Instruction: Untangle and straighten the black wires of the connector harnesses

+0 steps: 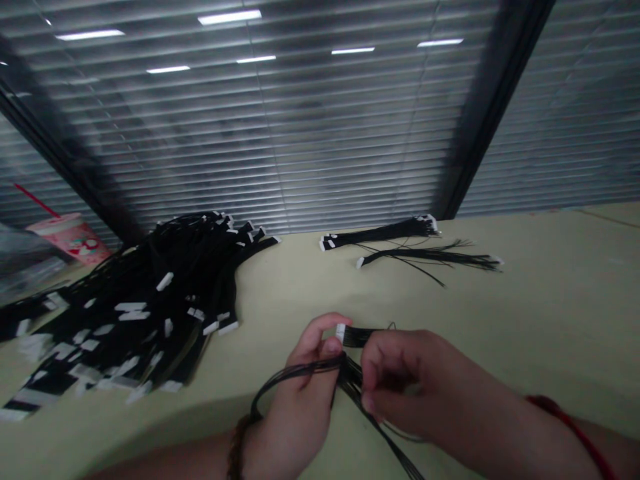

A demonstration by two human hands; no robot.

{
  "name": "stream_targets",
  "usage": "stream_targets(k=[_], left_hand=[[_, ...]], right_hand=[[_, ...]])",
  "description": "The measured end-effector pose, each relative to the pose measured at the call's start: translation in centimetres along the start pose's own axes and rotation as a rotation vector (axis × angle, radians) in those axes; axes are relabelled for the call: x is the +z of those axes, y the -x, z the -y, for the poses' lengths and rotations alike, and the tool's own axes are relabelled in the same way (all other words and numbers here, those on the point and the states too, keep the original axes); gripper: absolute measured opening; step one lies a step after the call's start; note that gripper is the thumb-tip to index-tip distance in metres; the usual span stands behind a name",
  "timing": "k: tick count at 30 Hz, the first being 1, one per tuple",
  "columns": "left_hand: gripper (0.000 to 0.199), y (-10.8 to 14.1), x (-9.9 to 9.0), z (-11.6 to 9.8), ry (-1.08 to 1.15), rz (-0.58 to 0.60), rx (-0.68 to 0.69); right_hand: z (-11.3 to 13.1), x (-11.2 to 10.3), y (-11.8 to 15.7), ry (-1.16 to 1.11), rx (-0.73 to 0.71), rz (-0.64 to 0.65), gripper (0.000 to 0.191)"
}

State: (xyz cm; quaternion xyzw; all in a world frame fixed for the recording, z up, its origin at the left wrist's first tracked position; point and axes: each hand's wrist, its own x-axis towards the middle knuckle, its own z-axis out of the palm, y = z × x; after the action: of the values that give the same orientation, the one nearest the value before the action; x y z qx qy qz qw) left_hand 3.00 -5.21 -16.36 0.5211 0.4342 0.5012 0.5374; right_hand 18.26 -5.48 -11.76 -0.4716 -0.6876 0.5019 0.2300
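Low in the middle of the view, my left hand [305, 393] is closed, its thumb and forefinger pinching a white connector [341, 332] with a bundle of black wires [357, 338] coming out of its right side. More loose black wires [295, 371] loop over the left thumb and hang down between the hands. My right hand [415, 387] is closed too, fingertips pinched on the black wires just right of the connector. Which wires it grips is hidden behind the fingers.
A large heap of black wire harnesses [150, 293] with white connectors covers the table's left side. Two smaller wire bundles, one tidy [380, 233] and one frayed [425, 254], lie at the back. A pink cup [75, 240] with a red straw stands far left, before window blinds [300, 133].
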Motion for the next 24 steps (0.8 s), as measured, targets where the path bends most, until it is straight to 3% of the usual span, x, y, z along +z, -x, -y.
stream_targets(k=[12, 18, 21, 24], left_hand=[[0.015, 0.0, 0.1, 0.3, 0.238, 0.047, -0.129], [0.017, 0.0, 0.1, 0.2, 0.170, 0.065, -0.073], [0.015, -0.1, 0.0, 0.0, 0.065, 0.018, -0.040], [0.016, -0.3, -0.1, 0.1, 0.042, -0.069, -0.037]], right_hand=[[0.7, -0.7, 0.1, -0.011, 0.045, 0.019, 0.011], [0.4, -0.2, 0.2, 0.035, -0.023, 0.002, 0.018], [0.4, -0.7, 0.7, -0.035, -0.010, 0.105, 0.023], [0.2, -2.8, 2.2, -0.117, -0.033, 0.250, 0.012]])
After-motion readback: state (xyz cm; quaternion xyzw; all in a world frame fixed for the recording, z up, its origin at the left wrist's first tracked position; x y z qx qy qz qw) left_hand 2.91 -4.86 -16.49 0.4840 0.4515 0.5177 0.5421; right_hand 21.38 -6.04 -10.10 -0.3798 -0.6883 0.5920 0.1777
